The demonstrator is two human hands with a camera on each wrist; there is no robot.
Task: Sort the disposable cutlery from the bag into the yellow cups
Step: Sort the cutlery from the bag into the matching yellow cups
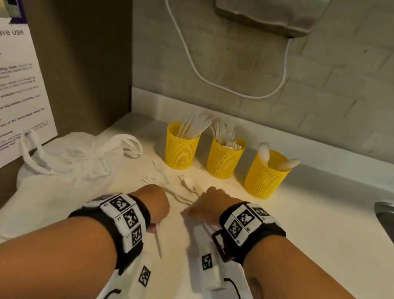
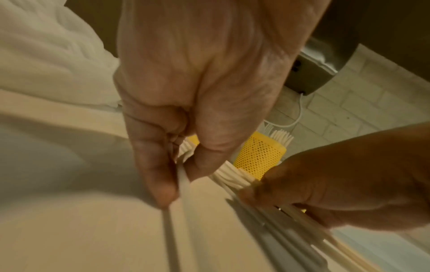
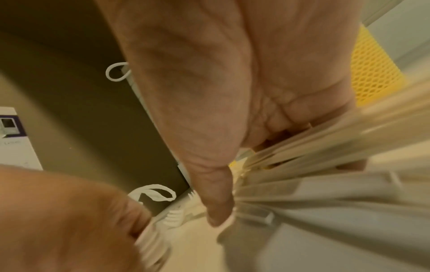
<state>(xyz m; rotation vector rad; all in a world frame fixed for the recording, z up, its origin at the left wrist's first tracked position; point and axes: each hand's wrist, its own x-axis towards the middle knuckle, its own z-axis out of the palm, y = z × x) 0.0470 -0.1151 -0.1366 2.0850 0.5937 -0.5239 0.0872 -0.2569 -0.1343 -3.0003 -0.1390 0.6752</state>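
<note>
You're working low over the surface (image 1: 304, 240) now, both hands busy: your left hand (image 1: 155, 202) is pinching a single white piece by its thin handle (image 2: 182, 181), thumb against forefinger, while your right hand (image 1: 211, 202) is clamping a whole fan of white handles (image 3: 314, 165) in a curled fist. The two hands are sitting close together but not touching. Beyond them, a few loose forks (image 1: 157, 164) are lying on the surface, just in front of the three yellow cups (image 1: 223, 159), and the white bag (image 1: 67, 164) is slumped off to your left. The left-most cup (image 1: 180, 149) looks to be holding knives, the middle one forks, the right-hand cup (image 1: 265, 176) spoons. Here's the danger as I'm reading it: that right-hand bundle is splaying out, and if your grip is slackening on the way up, the outer pieces could be slipping free and scattering. Whether it's all one type I can't tell, the heads are hidden, so dumping it blind risks mixing kinds in a cup. The mesh cups look light, too; catch a rim with the spread handles and one could be tipping over, spilling what's already sorted. And that lone piece in your left pinch is being held edge-on, so it could be twisting out easily.
</note>
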